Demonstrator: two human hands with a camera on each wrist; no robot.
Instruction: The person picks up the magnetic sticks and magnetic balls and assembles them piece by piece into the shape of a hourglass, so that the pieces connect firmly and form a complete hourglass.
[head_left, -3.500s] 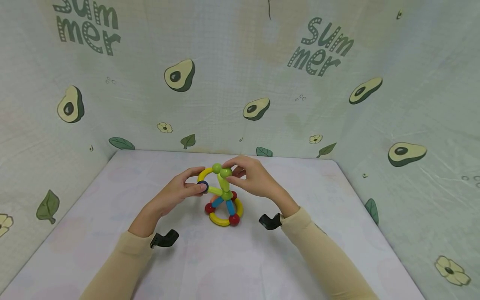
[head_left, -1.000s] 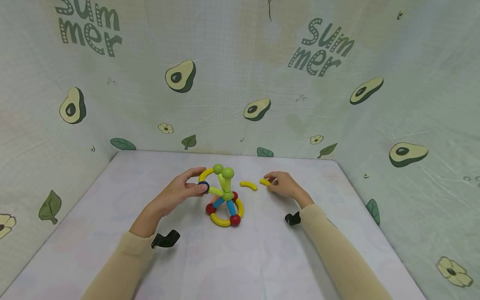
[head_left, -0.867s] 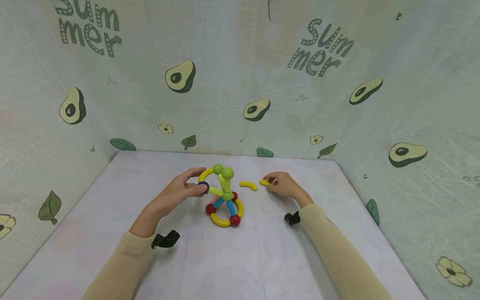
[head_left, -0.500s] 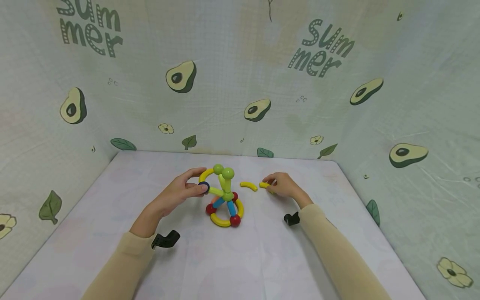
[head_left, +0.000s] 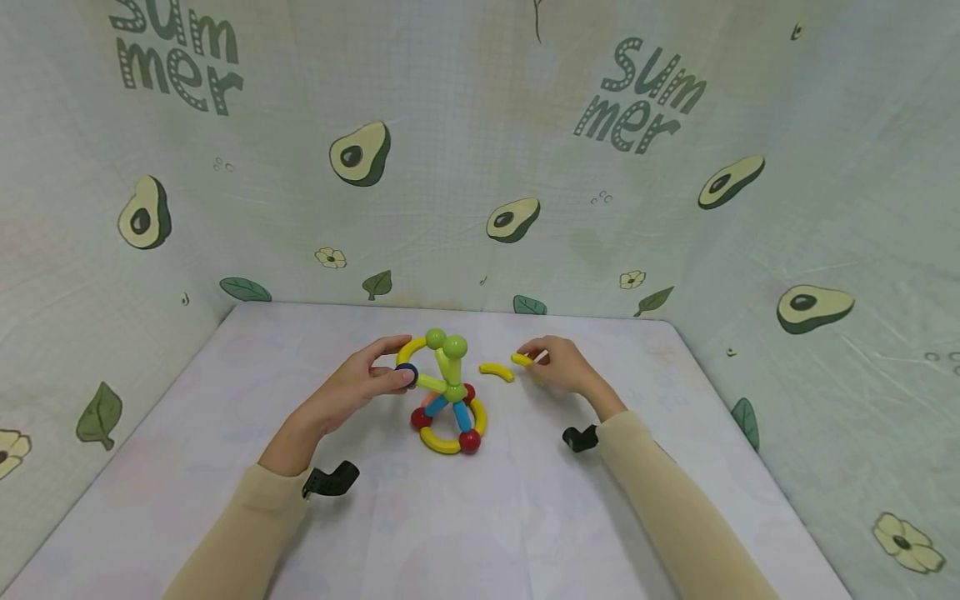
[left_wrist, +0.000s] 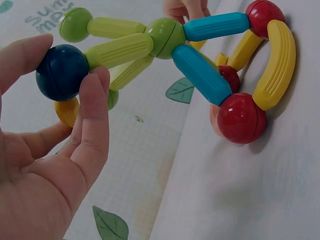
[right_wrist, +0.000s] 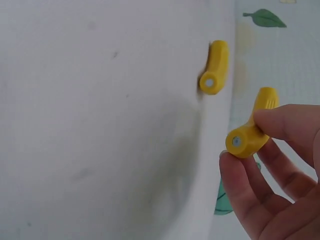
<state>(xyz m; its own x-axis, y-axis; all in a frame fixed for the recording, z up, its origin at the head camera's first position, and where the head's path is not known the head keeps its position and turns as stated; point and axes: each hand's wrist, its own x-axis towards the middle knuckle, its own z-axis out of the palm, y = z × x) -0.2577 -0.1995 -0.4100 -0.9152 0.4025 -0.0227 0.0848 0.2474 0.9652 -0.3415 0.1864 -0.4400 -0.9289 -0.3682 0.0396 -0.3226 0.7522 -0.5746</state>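
Observation:
A magnetic ball-and-rod model (head_left: 453,392) stands on the table, with red balls, yellow curved rods and blue rods at its base and lime rods and green balls above. My left hand (head_left: 352,383) pinches its dark blue ball (left_wrist: 62,72) between thumb and fingers. To the right of the model, my right hand (head_left: 562,365) pinches a yellow curved magnetic rod (right_wrist: 252,125), raised over the table. A metal disc shows at the rod's near end. A second yellow curved rod (head_left: 497,372) lies on the table between the model and my right hand.
The white table (head_left: 450,533) ends at a pale cloth backdrop (head_left: 450,100) printed with avocados and leaves, which also rises along both sides. A black wrist camera (head_left: 331,478) sticks out from the left sleeve, another black camera (head_left: 581,439) from the right.
My right hand went from a green ball at the model's top to a yellow curved rod at the right, then lifted it slightly and moved it left. My left hand stays on the blue ball.

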